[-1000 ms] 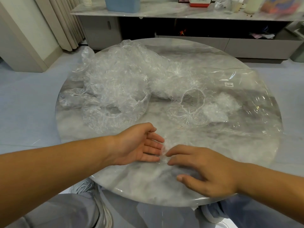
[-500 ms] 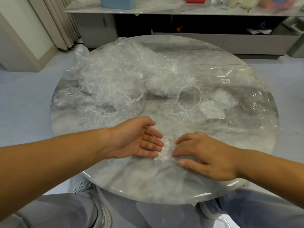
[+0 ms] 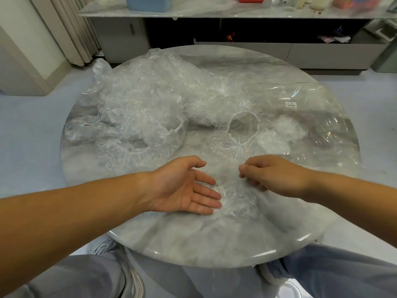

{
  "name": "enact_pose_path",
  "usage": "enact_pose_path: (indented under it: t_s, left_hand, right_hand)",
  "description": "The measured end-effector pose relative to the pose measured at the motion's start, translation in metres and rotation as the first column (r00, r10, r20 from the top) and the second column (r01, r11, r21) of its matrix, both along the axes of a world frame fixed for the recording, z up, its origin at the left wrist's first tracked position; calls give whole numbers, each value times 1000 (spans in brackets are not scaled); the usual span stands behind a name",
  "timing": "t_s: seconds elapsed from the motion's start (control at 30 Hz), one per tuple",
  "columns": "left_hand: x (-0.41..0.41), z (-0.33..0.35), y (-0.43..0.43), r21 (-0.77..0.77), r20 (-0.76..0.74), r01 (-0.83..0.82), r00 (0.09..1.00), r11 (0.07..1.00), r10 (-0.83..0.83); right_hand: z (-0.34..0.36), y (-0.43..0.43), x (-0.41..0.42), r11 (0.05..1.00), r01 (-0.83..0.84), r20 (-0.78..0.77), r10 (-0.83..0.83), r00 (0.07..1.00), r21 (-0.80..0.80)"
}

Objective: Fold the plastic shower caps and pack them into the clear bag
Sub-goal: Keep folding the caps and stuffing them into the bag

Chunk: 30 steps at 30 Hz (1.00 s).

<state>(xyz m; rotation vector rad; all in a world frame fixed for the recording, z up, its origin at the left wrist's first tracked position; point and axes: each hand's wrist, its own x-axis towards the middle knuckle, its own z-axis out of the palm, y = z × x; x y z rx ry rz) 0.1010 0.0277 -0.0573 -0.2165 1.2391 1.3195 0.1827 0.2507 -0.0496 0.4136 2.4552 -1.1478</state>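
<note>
Round grey marble bench [image 3: 193, 244], crinkly heap of clear plastic shower caps [image 3: 139, 108] upper left, flat clear bag [image 3: 311, 100] upper right, small scrunched shower cap [image 3: 238, 201] lower centre, left hand [image 3: 184, 188] grip wide, flat fingertips touching it, right hand [image 3: 272, 175] grip narrow, pinching its film

A home living room, it seems: a round marble worktop [image 3: 214, 239], a long low sideboard [image 3: 236, 48] cluttered with bottles and boxes, pleated curtains [image 3: 71, 29], pale blue floor [image 3: 28, 130].
</note>
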Motion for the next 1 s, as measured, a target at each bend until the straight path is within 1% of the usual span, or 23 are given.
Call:
enact_pose_path:
  t_s: [0.03,0.1,0.2,0.27,0.33,0.37,0.47,0.53,0.83,1.0]
  left_hand:
    - [0,0,0,1,-1,0,1000,1000,0]
    - [0,0,0,3,-4,1,1000,1000,-1]
    - [1,1,-1,8,-11,4,1000,1000,-4]
    - [1,2,-1,7,-17,7,1000,1000,-7]
    - [1,2,0,7,-22,10,1000,1000,-10]
    - [1,2,0,7,-26,9,1000,1000,-8]
    - [1,2,0,8,-29,6,1000,1000,-6]
    - [1,2,0,16,-20,-3,1000,1000,3]
    - [4,1,0,35,17,-25,1000,999,24]
    - [5,4,1,42,-15,0,1000,999,0]
  right_hand:
    - [2,-1,0,998,13,85,-8,996,-57]
    - [6,-3,0,989,38,194,-10,981,-140]
    - [8,-4,0,978,31,296,32,955,-208]
    - [7,-3,0,974,18,326,58,944,-224]
    - [6,-1,0,963,50,304,34,952,-265]
    - [6,-1,-1,945,88,289,8,957,-314]
    - [8,-4,-3,834,200,281,-56,958,-515]
    - [6,-9,-4,772,230,282,-69,957,-592]
    - [-11,-19,-4,681,238,252,-81,964,-692]
    - [-16,-15,-4,712,181,226,-32,974,-679]
